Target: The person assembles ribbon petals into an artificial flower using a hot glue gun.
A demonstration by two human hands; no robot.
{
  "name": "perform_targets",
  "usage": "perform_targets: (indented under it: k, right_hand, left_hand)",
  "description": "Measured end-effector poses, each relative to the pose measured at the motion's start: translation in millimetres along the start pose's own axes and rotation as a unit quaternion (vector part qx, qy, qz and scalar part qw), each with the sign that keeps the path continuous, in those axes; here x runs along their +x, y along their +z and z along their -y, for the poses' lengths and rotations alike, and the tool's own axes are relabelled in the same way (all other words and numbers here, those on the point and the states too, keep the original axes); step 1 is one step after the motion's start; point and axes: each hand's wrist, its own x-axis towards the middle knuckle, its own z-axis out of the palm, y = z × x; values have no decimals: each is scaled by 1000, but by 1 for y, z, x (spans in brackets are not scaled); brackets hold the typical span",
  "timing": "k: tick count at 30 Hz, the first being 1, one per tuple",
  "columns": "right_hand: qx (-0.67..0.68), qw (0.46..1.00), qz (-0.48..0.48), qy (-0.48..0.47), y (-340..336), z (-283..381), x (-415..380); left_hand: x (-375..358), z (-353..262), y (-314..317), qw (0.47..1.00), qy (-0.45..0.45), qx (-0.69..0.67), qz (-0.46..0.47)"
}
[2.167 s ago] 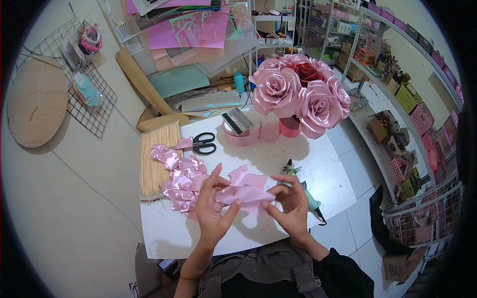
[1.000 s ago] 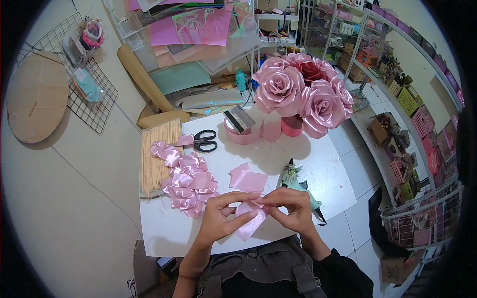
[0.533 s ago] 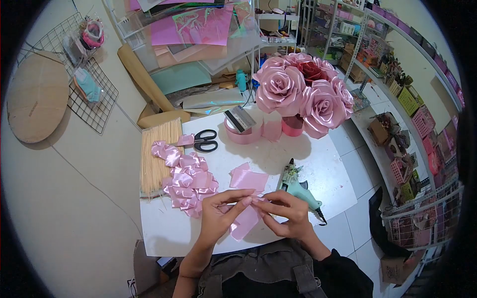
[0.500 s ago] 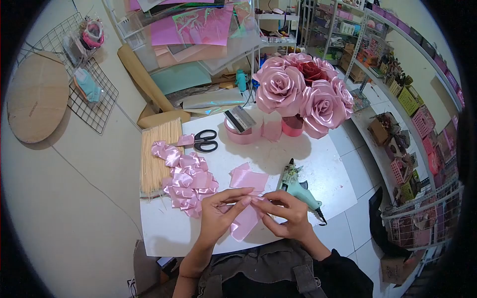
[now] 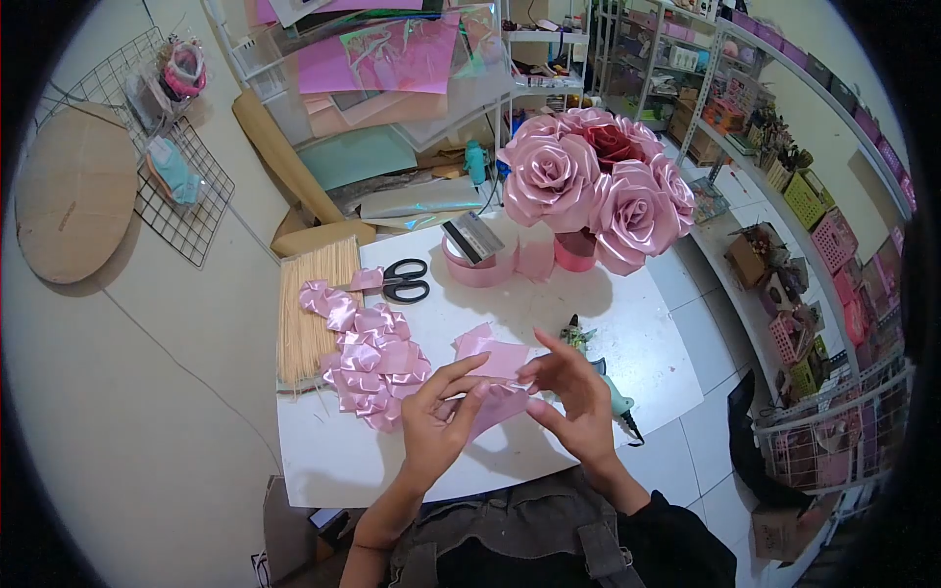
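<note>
Both of my hands hold one folded piece of pink satin ribbon [image 5: 495,402] just above the near part of the white table [image 5: 510,294]. My left hand [image 5: 438,421] pinches its left end between thumb and fingers. My right hand [image 5: 573,397] grips its right end, with the upper fingers spread. Flat cut ribbon squares [image 5: 490,351] lie right behind the held piece. A pile of folded pink ribbon petals [image 5: 368,358] lies to the left of my left hand.
A mint glue gun [image 5: 606,384] lies behind my right hand. Black scissors [image 5: 400,281], a bundle of wooden sticks [image 5: 309,309], a pink ribbon roll [image 5: 477,265] and a bouquet of pink satin roses [image 5: 593,181] stand farther back. Shelves of baskets [image 5: 823,225] line the right side.
The ribbon piece hung down from my fingertips half a second ago; now it is folded shorter and held higher, nearer the cut squares. My right hand's fingers have spread apart.
</note>
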Motion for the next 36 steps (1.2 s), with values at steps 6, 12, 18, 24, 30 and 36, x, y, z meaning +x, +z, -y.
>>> perform_targets:
  k: [6, 12, 18, 24, 30, 36]
  right_hand:
    - [-31, 999, 0, 28, 8, -2, 5]
    - [-61, 998, -23, -6, 12, -2, 4]
    - [-55, 998, -7, 4, 13, -2, 2]
    - [85, 993, 51, 66, 9, -7, 1]
    - [47, 993, 94, 55, 9, -8, 1]
    - [60, 994, 66, 64, 14, -11, 1]
  left_hand:
    - [-1, 0, -2, 1000, -12, -8, 10]
    - [0, -3, 1, 1000, -13, -25, 14]
    - [-1, 0, -2, 999, 1, -40, 3]
    - [0, 6, -3, 997, -1, -76, -34]
    - [3, 4, -2, 996, 3, -77, -44]
    - [4, 3, -2, 991, -6, -115, -64]
